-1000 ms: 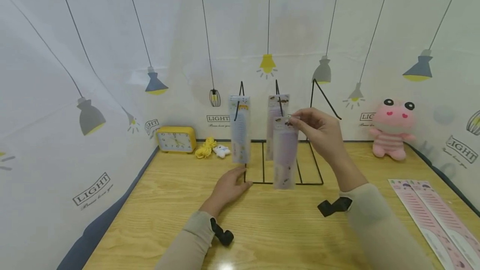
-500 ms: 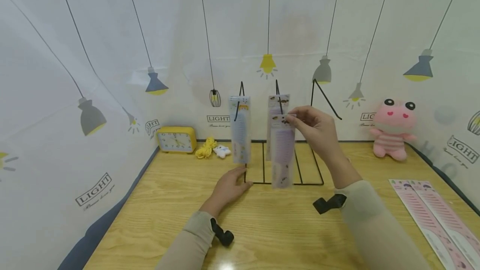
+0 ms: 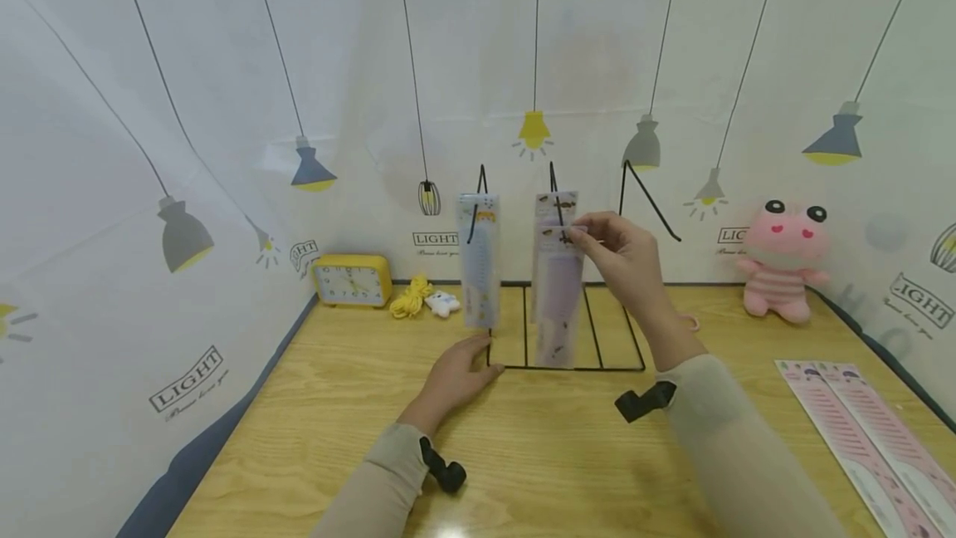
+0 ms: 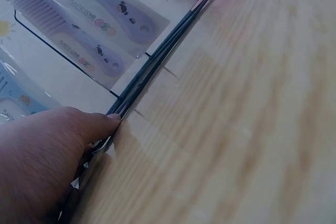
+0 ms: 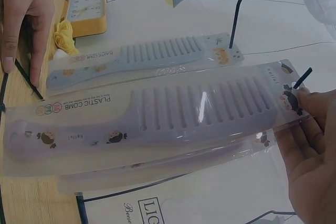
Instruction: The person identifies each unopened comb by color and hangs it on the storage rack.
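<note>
My right hand (image 3: 623, 264) pinches the top end of a packaged purple plastic comb (image 3: 560, 297). In the right wrist view the hook tip (image 5: 303, 78) shows at the package's top edge; whether it passes through the hole cannot be told. Another packaged purple comb (image 3: 548, 206) hangs behind on the middle hook, and a packaged blue comb (image 3: 480, 272) hangs on the left hook. My left hand (image 3: 456, 376) holds the front left corner of the black wire display rack (image 3: 612, 369), its thumb (image 4: 102, 125) on the front bar.
The rack's right hook (image 3: 653, 199) carries nothing. At the back left stand a yellow clock (image 3: 352, 280), yellow cord (image 3: 411, 297) and a small white figure (image 3: 442, 302). A pink plush toy (image 3: 784, 264) sits back right, with pink striped packages (image 3: 851, 430) nearer.
My right hand has moved slightly left with the purple comb, bringing its top to the middle hook. The left hand stays at the rack's corner.
</note>
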{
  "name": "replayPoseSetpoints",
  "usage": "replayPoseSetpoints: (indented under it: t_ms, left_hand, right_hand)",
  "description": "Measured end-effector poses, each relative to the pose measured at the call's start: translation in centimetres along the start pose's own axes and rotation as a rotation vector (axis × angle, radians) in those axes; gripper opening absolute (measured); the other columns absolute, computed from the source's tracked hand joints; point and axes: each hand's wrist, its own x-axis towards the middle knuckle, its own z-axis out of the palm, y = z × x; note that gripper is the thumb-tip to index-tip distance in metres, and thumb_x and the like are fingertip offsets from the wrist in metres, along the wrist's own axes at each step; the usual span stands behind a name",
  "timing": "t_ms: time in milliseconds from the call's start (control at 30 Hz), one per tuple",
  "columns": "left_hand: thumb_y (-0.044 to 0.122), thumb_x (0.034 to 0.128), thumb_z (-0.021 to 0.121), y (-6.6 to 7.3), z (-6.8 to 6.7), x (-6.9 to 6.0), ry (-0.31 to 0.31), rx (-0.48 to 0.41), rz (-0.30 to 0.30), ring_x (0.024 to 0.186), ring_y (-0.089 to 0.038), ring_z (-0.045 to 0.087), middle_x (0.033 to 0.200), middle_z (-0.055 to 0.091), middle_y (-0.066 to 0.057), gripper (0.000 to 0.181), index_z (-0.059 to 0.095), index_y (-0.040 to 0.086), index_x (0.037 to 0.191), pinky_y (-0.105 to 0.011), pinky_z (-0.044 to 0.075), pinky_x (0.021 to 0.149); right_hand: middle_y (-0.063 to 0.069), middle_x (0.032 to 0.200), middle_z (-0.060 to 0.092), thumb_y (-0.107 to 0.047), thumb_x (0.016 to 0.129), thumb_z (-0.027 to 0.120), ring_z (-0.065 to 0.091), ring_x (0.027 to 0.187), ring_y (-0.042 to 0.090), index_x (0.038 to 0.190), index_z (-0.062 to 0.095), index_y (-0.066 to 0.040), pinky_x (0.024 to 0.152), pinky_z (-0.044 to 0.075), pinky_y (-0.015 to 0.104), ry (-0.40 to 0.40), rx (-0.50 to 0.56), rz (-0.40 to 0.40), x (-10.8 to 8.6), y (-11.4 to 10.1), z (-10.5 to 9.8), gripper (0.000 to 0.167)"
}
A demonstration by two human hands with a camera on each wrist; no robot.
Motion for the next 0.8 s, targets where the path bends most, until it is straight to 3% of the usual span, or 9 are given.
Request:
replayPoseSetpoints:
  t_ms: [333,567,800]
  left_hand:
    - [0.044,0.0987,0.063,0.2,-0.1,0.0,-0.005,-0.006,-0.01,0.143,-0.03,0.04,0.156,0.043,-0.007,0.064,0.048,0.011,0.151,-0.048,0.033,0.117]
    - [0.044,0.0989,0.062,0.3,-0.2,0.1,-0.011,0.014,-0.004,0.143,-0.03,0.04,0.156,0.043,-0.007,0.063,0.048,0.01,0.15,-0.049,0.033,0.117]
    - [0.043,0.0997,0.061,0.3,-0.2,0.1,0.004,0.076,0.046,0.141,-0.034,0.041,0.153,0.046,-0.01,0.06,0.052,0.007,0.147,-0.051,0.035,0.115]
  right_hand:
    - [0.005,0.1,0.073,-0.033,0.095,0.072,0.067,0.091,0.009,0.109,0.071,-0.009,0.08,0.055,0.02,0.049,-0.009,0.051,2.1,4.5,0.7,0.028]
    - [0.003,0.102,0.074,-0.039,0.092,0.073,0.069,0.094,0.01,0.109,0.07,-0.01,0.083,0.056,0.024,0.074,-0.015,0.075,3.3,5.4,1.1,0.034]
    - [0.003,0.102,0.074,-0.038,0.094,0.072,0.068,0.094,0.01,0.109,0.07,-0.01,0.086,0.057,0.028,0.087,-0.067,0.078,4.2,5.7,1.3,0.032]
